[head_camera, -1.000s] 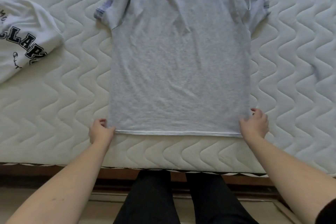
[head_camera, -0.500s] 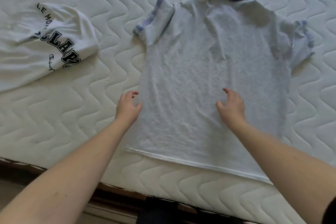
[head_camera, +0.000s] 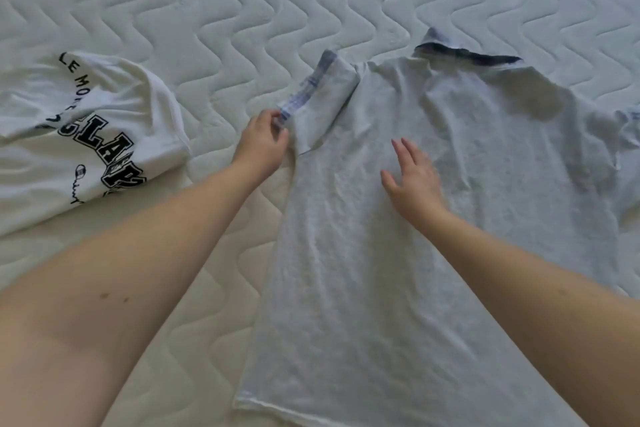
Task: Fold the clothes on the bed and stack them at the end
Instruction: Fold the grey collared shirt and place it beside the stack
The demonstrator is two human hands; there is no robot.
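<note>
A light grey polo shirt (head_camera: 450,218) with a dark blue collar lies spread flat, back side up, on the quilted white mattress (head_camera: 242,11). My left hand (head_camera: 261,144) pinches the striped cuff of the shirt's left sleeve (head_camera: 318,94). My right hand (head_camera: 414,180) rests flat on the shirt's upper middle, fingers spread, holding nothing. The shirt's right sleeve runs off the frame's right edge.
A white t-shirt with black printed letters (head_camera: 79,135) lies crumpled on the mattress to the left, close to my left forearm. Bare mattress stretches beyond the shirts toward the top of the view.
Both hands left the shirt's hem and moved up the shirt. My left hand took hold of the left sleeve cuff; my right hand slid up the middle. The view moved closer.
</note>
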